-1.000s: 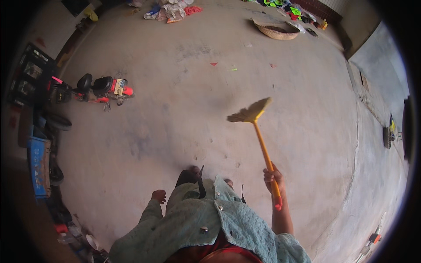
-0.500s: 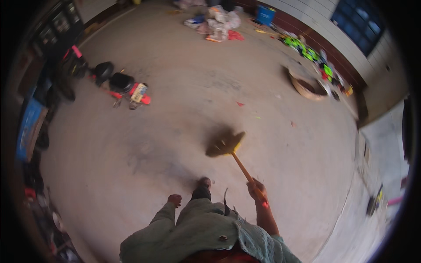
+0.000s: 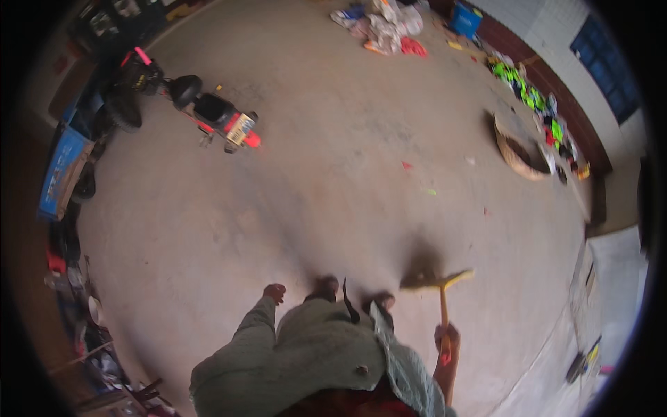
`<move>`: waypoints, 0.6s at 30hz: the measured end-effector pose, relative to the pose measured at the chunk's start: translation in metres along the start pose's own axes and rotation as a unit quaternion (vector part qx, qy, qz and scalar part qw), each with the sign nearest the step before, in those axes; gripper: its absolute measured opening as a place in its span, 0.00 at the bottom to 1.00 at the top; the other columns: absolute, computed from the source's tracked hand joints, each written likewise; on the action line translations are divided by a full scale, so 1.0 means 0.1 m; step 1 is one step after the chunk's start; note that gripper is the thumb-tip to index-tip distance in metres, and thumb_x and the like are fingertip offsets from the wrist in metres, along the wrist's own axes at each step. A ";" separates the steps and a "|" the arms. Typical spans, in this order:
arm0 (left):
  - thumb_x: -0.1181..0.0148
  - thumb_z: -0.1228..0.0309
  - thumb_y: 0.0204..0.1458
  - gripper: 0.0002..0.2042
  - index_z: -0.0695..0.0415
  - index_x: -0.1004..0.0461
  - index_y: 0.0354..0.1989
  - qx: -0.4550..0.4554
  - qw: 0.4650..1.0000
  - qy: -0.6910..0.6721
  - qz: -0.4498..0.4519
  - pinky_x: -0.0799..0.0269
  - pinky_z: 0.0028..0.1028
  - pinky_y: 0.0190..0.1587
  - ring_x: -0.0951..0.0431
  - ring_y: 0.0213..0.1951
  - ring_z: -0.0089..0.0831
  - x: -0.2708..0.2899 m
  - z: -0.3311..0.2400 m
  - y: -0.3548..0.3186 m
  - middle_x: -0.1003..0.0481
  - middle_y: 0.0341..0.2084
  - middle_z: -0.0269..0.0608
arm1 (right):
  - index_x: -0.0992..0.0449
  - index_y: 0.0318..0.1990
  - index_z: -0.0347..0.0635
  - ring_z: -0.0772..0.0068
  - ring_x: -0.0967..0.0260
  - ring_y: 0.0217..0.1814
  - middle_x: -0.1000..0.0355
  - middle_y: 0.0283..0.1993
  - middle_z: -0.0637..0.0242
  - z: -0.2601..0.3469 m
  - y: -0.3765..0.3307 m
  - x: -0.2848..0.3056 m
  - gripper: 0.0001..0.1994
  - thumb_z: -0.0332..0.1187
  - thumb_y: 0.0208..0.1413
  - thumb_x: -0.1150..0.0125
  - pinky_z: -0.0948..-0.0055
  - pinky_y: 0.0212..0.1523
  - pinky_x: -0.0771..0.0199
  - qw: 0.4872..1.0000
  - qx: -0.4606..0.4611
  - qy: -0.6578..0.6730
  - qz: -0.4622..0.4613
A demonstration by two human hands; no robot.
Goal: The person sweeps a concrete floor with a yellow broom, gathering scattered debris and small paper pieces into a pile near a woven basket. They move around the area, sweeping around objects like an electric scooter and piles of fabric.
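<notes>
The wearer's grey-green jacket fills the bottom of the view. To its right, the right hand is wrapped around the handle of a broom, gripping just above its red end. The left hand hangs on the other side, well apart from the broom; its fingers look loosely curled, though I cannot tell how far they are closed. Beyond the right hand, the broom's yellow head is to the right of the wearer's shoes; its bristles blur into a dark patch, and whether they touch the floor I cannot tell.

Farther off to the left stand a blue cart, its contents unclear, and a red and black scooter. At the right, a shallow round basket lies on the floor; its inside is dark and what it holds is unclear. Behind it, bright green clothes are heaped along the wall. Farthest away are a pile of pale bags and a blue bucket, its contents too small to make out.
</notes>
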State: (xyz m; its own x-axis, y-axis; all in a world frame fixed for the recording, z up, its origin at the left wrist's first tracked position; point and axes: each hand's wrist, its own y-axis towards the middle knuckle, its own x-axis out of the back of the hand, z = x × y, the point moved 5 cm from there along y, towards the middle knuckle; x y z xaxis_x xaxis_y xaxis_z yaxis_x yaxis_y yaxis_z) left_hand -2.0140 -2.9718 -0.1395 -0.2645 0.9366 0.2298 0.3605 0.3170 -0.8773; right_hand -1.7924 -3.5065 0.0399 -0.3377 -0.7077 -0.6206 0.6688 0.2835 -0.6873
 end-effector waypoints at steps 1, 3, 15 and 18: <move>0.53 0.64 0.45 0.09 0.53 0.31 0.31 0.056 0.992 -0.084 0.078 0.33 0.30 0.15 0.29 0.15 0.31 0.03 0.15 -0.01 0.31 0.17 0.37 | 0.43 0.28 0.36 0.80 0.42 0.18 0.44 0.20 0.66 0.03 0.00 -0.21 0.04 0.25 0.45 0.56 0.87 0.18 0.33 0.998 0.004 -0.045 -0.039; 0.53 0.64 0.44 0.10 0.53 0.31 0.32 0.071 0.995 -0.065 -0.020 0.33 0.30 0.16 0.28 0.16 0.31 0.03 0.33 -0.19 0.31 0.19 0.38 | 0.43 0.34 0.39 0.81 0.45 0.18 0.45 0.22 0.66 0.06 0.00 -0.50 0.08 0.25 0.45 0.56 0.86 0.16 0.39 0.992 0.040 -0.118 0.003; 0.53 0.65 0.44 0.14 0.55 0.34 0.39 0.116 0.992 -0.015 -0.046 0.30 0.33 0.20 0.28 0.20 0.32 -0.21 0.51 -0.89 0.31 0.23 0.41 | 0.50 0.53 0.50 0.82 0.51 0.16 0.47 0.23 0.67 -0.34 1.35 -1.45 0.27 0.20 0.43 0.56 0.86 0.14 0.47 0.974 -0.148 0.049 0.167; 0.53 0.65 0.44 0.14 0.55 0.34 0.40 0.040 0.998 0.039 -0.017 0.29 0.33 0.20 0.28 0.20 0.33 -0.21 0.38 -0.99 0.31 0.23 0.42 | 0.51 0.48 0.48 0.81 0.49 0.15 0.48 0.19 0.67 -0.54 1.95 -1.61 0.23 0.20 0.43 0.56 0.86 0.14 0.46 0.956 -0.174 0.084 0.221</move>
State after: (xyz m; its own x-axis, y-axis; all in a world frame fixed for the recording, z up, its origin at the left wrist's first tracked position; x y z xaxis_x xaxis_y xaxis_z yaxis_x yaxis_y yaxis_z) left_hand -2.0786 -3.0287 -0.0738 -0.2038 0.9355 0.2886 0.2801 0.3382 -0.8984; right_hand -1.6435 -3.3020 -0.0150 -0.1946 -0.3627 -0.9114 0.5200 0.7497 -0.4094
